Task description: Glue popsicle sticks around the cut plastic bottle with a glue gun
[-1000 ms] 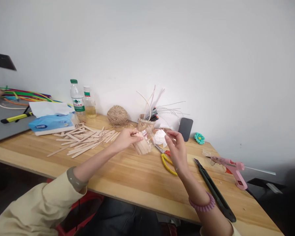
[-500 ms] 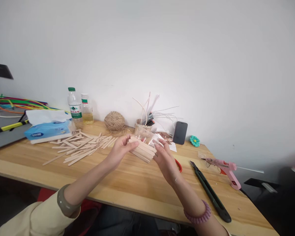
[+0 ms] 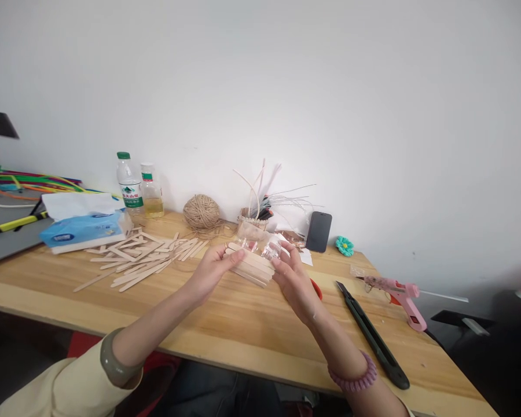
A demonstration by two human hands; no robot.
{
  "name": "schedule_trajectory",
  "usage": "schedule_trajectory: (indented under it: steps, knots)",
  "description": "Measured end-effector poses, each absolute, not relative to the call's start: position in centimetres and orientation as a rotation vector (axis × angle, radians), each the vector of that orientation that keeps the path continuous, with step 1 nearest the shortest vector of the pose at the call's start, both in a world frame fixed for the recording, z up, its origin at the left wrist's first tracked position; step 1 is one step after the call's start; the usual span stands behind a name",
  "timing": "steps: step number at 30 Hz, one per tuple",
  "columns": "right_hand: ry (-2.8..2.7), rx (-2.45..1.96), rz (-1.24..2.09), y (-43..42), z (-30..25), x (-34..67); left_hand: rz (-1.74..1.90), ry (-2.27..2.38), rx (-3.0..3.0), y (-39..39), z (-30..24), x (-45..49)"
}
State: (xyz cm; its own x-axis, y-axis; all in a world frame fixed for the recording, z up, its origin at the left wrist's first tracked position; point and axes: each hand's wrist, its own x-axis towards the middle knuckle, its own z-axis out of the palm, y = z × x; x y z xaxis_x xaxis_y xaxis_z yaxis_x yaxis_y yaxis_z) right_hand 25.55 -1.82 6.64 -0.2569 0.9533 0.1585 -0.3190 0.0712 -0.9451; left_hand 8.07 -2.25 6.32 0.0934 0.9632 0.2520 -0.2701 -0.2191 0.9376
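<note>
Both my hands hold a small clear jar (image 3: 260, 245) with flat wooden craft sticks (image 3: 252, 267) stuck along its side, lifted a little above the wooden table (image 3: 226, 324). My left hand (image 3: 212, 269) grips the stick-covered side from the left, fingers closed round it. My right hand (image 3: 293, 278) holds the jar's other end, fingertips pressed on the glass. A heap of loose craft sticks (image 3: 143, 258) lies on the table to the left of my hands.
Tissue pack (image 3: 84, 229), two bottles (image 3: 130, 185), a twine ball (image 3: 202, 212), a holder of wires (image 3: 254, 217), a phone (image 3: 319, 231), a green flower (image 3: 344, 246), red-handled scissors (image 3: 316, 288), a utility knife (image 3: 371, 333) and a pink glue gun (image 3: 399, 295) lie around.
My right hand came down from beside the jar and took hold of it. The jar turned from upright to lying sideways between both hands, nearer to me.
</note>
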Motion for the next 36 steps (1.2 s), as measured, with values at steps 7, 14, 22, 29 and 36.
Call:
schedule_trajectory:
  steps: [7,14,22,29,36]
  knots:
    - [-1.274,-0.764,1.430,-1.79,6.76,25.57,1.470,0.899,1.222,-2.53,6.42,8.52]
    - [-1.273,-0.772,1.433,-1.80,6.72,25.43,1.531,0.960,1.296,-2.68,6.51,8.58]
    - [-1.344,-0.738,1.404,-1.17,6.32,25.75,1.538,0.989,1.320,-2.56,6.24,8.38]
    - [-1.405,-0.685,1.387,-0.96,6.07,25.99,1.531,0.969,1.304,-2.92,6.74,8.47]
    - [-1.417,-0.728,1.338,-1.16,6.80,25.90,1.527,0.955,1.267,-2.76,6.72,8.31]
